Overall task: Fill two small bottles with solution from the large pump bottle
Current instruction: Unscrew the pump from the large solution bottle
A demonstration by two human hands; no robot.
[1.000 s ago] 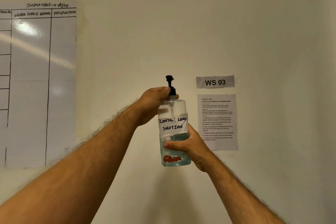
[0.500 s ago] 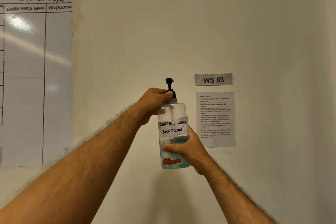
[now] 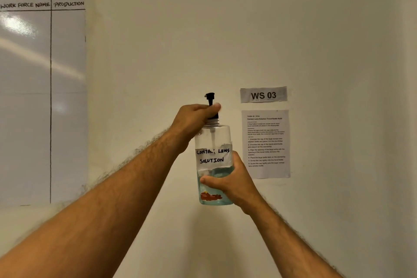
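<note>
I hold the large clear pump bottle (image 3: 214,142) upright in the air in front of the wall. A paper label on it reads "contact lens solution", and bluish liquid fills its lower part. My right hand (image 3: 232,184) wraps the lower body from the right. My left hand (image 3: 194,119) is closed around the black pump cap (image 3: 210,98) at the collar, with the nozzle head sticking up above my fingers. No small bottles are in view.
A whiteboard (image 3: 42,97) with a hand-drawn table hangs on the wall at left. A "WS 03" sign (image 3: 263,95) and a printed instruction sheet (image 3: 266,144) are stuck to the wall just right of the bottle. No table or counter shows.
The bottle and both hands keep almost the same pose, while the view has drifted slightly right. My left fingers have shifted a little around the pump collar.
</note>
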